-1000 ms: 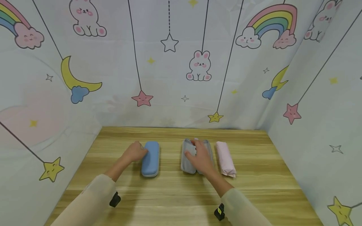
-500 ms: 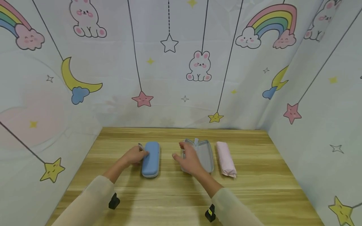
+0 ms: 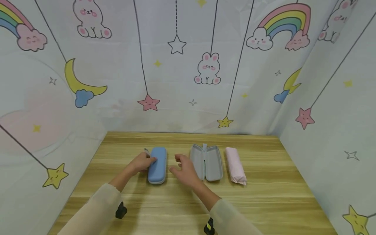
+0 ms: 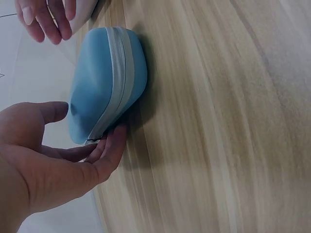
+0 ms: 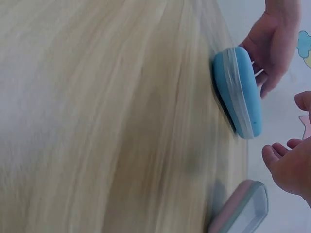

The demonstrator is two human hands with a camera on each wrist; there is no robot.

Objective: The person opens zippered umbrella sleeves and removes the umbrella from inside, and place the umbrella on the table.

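Note:
A closed blue zip case [image 3: 157, 165] with a pale zipper band lies on the wooden table. My left hand [image 3: 142, 162] holds its left side, thumb at the top face and fingers curled along the lower edge, as the left wrist view shows. A small grey loop [image 3: 147, 152] sticks out beside that hand. My right hand [image 3: 186, 169] hovers between the blue case and an open case with a grey lining [image 3: 213, 163], its fingers loosely bent and holding nothing. In the right wrist view, the right hand [image 5: 294, 165] is apart from the blue case [image 5: 238, 92].
Right of the open case lies a pink wrapped packet [image 3: 235, 165]. A white curtain [image 3: 182, 120] printed with rabbits, stars and rainbows stands behind the table [image 3: 176, 212] and along both sides.
My right hand has moved left from over the open grey-lined case toward the blue case, uncovering the open one. The left hand has shifted slightly farther onto the blue case.

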